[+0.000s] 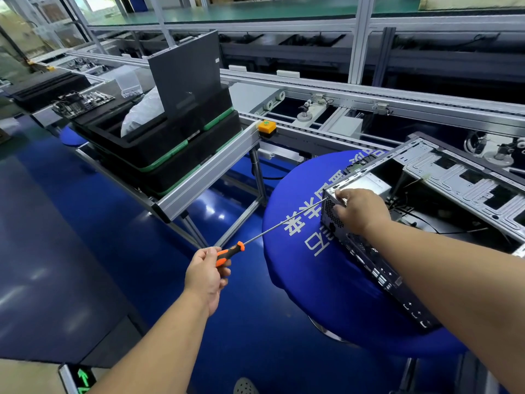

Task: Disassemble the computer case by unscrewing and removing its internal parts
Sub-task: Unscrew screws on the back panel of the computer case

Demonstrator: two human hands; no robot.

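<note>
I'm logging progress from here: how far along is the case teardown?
Done: the side panel is off the computer case and its main bay looks largely bare.

In hand: the left hand grips the screwdriver, tip at the rear top corner, where the right hand holds the case.

Left: the power supply and loose cables are still inside.

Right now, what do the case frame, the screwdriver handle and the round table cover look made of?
Computer case: bare sheet metal, apparently steel, grey with stamped ribs and punched holes.
Screwdriver: handle looks like orange and black moulded plastic or rubber; thin shiny metal shaft.
Table cover: blue fabric, judging by draped folds and printed white characters.
</note>
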